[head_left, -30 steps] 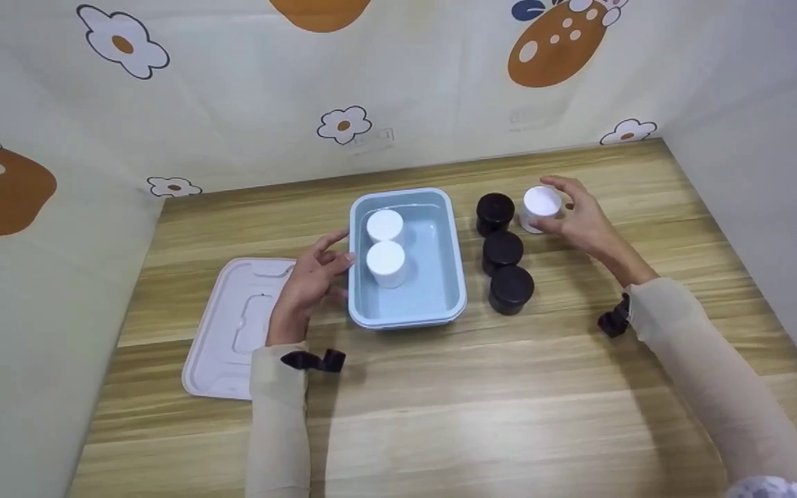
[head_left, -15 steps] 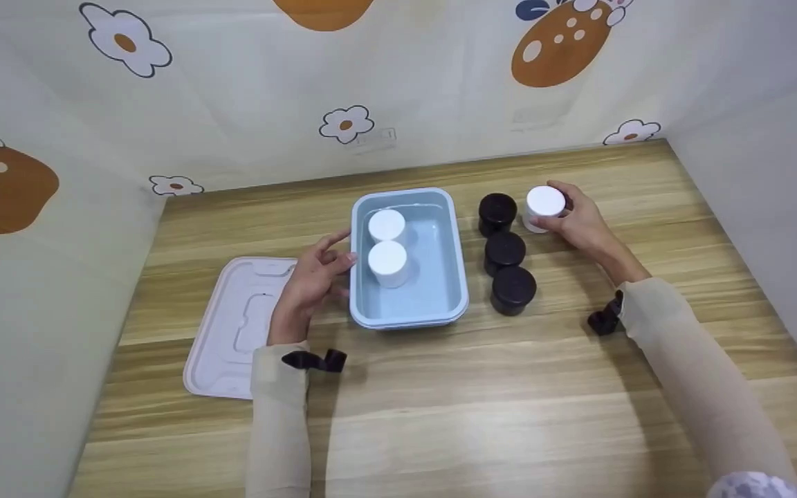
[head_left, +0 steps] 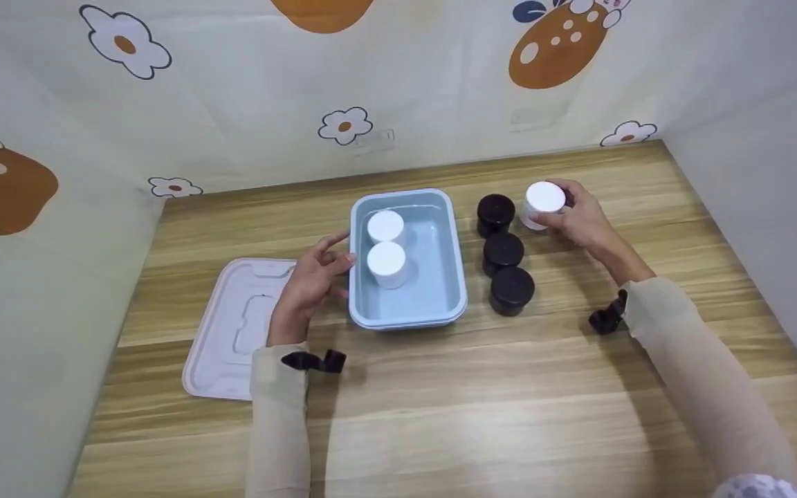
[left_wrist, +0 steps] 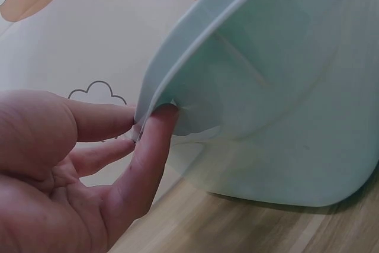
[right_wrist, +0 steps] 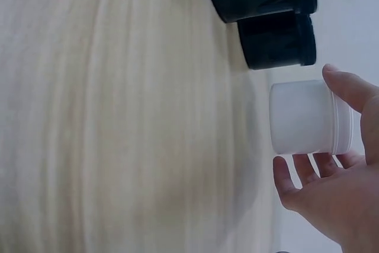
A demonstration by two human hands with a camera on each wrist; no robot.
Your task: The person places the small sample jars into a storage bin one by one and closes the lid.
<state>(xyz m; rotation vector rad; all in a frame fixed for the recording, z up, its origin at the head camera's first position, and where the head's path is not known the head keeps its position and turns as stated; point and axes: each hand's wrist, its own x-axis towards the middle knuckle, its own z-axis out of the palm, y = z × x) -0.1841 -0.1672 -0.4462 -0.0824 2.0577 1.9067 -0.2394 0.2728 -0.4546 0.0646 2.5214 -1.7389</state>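
Observation:
My right hand (head_left: 582, 216) grips a white lidded jar (head_left: 544, 199) at the back right, thumb on one side and fingers on the other. In the right wrist view, the jar (right_wrist: 303, 118) sits between thumb and fingers, just above the wood. At the left long side of a light blue box (head_left: 433, 315), my left hand (head_left: 310, 278) holds the rim. The left wrist view shows fingertips on both faces of that rim (left_wrist: 177, 57). Inside the box, along its left side, stand two white jars, one farther back (head_left: 385, 225) and one nearer (head_left: 387, 261).
Three black lidded jars, at the back (head_left: 495, 213), middle (head_left: 503, 252) and front (head_left: 511, 289), stand in a row between box and right hand. A pale lid (head_left: 215, 346) lies left, partly behind the left arm. Patterned curtain (head_left: 246, 104) encloses the wooden table (head_left: 440, 415).
My right hand has closed its fingers more firmly round the white jar and raised it very slightly. The left hand and the box have stayed in place.

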